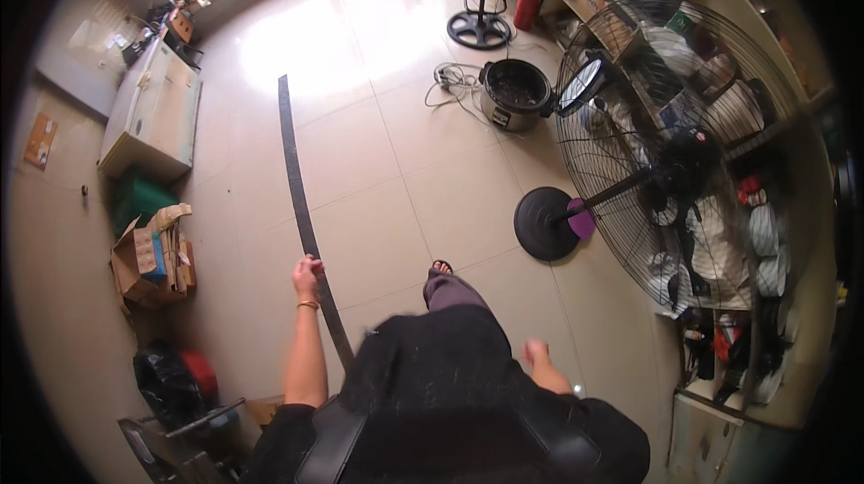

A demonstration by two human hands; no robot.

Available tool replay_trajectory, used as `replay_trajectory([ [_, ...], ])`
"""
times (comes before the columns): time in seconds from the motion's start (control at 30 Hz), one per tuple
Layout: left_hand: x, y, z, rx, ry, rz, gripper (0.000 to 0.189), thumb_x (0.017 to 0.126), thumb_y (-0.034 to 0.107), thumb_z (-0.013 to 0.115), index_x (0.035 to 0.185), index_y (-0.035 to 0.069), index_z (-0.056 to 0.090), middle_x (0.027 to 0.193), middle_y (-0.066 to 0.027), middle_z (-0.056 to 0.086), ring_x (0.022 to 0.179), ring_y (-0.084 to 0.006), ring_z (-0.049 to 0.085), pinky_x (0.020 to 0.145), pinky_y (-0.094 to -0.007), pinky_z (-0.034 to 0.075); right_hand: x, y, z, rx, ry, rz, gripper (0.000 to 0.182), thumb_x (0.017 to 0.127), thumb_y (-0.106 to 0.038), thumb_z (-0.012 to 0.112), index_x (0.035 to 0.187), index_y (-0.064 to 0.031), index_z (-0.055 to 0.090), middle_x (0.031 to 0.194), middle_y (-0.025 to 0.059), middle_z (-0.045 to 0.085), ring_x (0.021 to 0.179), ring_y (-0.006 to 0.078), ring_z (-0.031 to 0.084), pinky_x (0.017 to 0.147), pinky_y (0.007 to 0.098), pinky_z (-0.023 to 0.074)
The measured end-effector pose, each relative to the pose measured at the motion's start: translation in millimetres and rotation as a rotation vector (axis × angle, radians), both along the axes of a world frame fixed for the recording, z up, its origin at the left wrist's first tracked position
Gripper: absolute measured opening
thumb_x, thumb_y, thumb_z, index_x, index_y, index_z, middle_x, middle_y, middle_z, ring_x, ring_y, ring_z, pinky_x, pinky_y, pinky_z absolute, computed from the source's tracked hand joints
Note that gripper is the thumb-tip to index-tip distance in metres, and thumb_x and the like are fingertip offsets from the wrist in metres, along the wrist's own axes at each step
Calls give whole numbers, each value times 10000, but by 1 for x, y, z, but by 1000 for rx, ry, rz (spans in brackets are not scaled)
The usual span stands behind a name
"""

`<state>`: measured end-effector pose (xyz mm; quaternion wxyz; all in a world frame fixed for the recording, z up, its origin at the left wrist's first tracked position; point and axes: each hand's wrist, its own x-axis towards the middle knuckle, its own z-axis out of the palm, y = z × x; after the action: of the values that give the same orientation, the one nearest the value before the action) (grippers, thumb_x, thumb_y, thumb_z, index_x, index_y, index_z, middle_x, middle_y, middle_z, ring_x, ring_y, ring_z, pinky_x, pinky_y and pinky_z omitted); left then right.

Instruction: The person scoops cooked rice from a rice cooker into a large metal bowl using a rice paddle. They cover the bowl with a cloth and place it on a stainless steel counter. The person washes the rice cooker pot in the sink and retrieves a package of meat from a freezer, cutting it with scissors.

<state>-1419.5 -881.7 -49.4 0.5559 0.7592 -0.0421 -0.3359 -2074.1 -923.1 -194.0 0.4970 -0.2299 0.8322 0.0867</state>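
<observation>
My left hand hangs forward over the tiled floor, a bracelet on its wrist. It appears above a long dark strip that runs along the floor; its fingers are curled, and whether they hold anything is too small to tell. On the other side, my right hand is beside my body, blurred, its fingers not clear. One foot in a dark sandal shows ahead of my black shirt.
A large black pedestal fan stands at the right before crowded shelves. Ahead of it are an open electric cooker, a coiled cable and a smaller fan. Flattened cardboard and a white chest cabinet line the left wall.
</observation>
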Motion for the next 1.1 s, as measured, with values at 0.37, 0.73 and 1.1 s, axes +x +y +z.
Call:
replay_trajectory([
  [0.37,54,-124,-135,690,28,-763,205,908,242,512,817,67,568,663,-79,597,606,-212,618,465,-350,474,355,-520,143,-817,-736,87,176,912,-207,600,933,-40,651,729,32,637,583,93,575,522,234,453],
  [0.73,328,-707,-5,104,148,-393,258,952,291,467,1055,89,592,805,-35,642,709,-146,609,607,-291,476,404,-560,-7,-362,-249,-681,146,817,-96,656,940,-17,665,702,54,633,588,124,597,520,257,517],
  [1.1,129,-968,-100,282,20,-1272,285,970,159,486,1192,-5,558,900,-79,655,838,-142,634,761,-277,518,455,-759,-238,-221,-35,-379,613,792,-271,685,1326,-39,492,1241,193,593,1187,319,542,1013,382,428],
])
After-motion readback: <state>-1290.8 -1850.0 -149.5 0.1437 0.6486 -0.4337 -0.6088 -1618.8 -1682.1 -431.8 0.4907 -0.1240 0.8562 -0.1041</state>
